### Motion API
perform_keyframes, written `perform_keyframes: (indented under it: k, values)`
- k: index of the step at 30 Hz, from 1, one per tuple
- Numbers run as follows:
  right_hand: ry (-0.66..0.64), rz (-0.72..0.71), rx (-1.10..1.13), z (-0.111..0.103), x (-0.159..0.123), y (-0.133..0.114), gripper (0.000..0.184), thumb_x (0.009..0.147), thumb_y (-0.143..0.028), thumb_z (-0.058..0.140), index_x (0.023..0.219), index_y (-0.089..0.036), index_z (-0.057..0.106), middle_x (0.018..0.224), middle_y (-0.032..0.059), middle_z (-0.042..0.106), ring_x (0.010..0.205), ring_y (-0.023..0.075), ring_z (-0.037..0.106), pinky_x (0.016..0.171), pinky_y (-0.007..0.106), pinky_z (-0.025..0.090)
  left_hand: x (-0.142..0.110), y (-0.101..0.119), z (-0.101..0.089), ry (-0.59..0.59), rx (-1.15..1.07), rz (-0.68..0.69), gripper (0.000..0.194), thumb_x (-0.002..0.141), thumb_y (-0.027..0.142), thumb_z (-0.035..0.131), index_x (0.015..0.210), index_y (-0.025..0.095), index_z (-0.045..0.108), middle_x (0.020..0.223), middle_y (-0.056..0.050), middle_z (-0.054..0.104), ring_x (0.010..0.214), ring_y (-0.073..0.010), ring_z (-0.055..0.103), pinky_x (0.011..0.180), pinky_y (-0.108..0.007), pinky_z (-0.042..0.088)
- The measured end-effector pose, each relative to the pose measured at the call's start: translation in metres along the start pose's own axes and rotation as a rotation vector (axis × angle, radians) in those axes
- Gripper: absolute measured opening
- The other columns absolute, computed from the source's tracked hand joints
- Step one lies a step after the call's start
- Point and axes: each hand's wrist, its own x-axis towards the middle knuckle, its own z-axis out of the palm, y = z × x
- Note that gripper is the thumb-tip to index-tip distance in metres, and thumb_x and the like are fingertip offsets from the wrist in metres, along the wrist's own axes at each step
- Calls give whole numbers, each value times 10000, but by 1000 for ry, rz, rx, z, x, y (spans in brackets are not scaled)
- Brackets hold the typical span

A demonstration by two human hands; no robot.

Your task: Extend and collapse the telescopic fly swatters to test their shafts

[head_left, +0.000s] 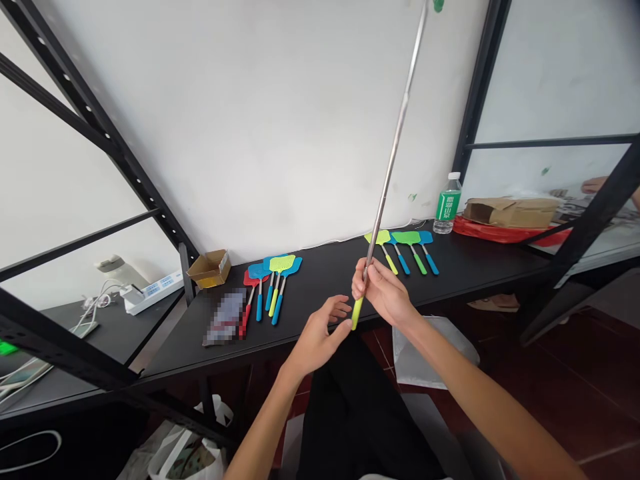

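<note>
My right hand (380, 288) is closed around the lower metal rod of a telescopic fly swatter (395, 150), just above its yellow-green handle. The rod is drawn out long and leans up to the right; its top end runs out of the frame. Beside the handle's lower end is my left hand (325, 332), fingers curved and apart, the thumb tip close to or touching the handle. On the black table, several fly swatters (281, 265) in blue, yellow and red lie fanned at the left. Another group of swatters (406, 238) in yellow, green and blue lies at the right, with shortened rods.
A small open cardboard box (210, 270) and a blurred-out flat item (225, 319) sit on the black table (330, 273) at the left. A water bottle (447, 203) stands at the back right. Black metal frames (480, 87) rise at both sides. A power strip (155, 292) lies farther left.
</note>
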Motion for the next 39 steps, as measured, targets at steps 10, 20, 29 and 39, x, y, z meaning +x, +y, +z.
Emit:
perform_keyframes:
  k: [10,20,29,39]
  values:
    - [-24,-26,-156,-3,-3,-21,277,961,-458,568,1127,-240,615,909,60,670,886,221,652,771,369,520,-2,10,9,-146,-171,-28,327,1000,460,449,1099,176,576,672,7,548,575,-129,510,590,-250,429]
    - [372,-180,-6,-47,8,-63,323,881,-464,661,1128,-259,623,854,21,658,735,170,636,620,290,516,-3,1,-54,-125,328,18,278,880,127,423,977,210,670,642,10,557,574,-149,503,574,-240,361]
    - [672,-263,406,-90,10,-86,116,935,-312,560,870,-217,575,733,-23,546,565,97,499,514,235,454,-15,-13,-111,65,773,-79,288,881,243,483,1031,251,729,782,-47,708,647,-208,583,606,-256,349]
    - [631,-243,665,-108,0,-106,215,995,-408,450,921,-216,514,671,-34,519,481,85,447,441,225,409,-30,-8,-147,198,841,-206,308,884,391,514,1013,221,735,603,6,585,544,-160,455,558,-240,319]
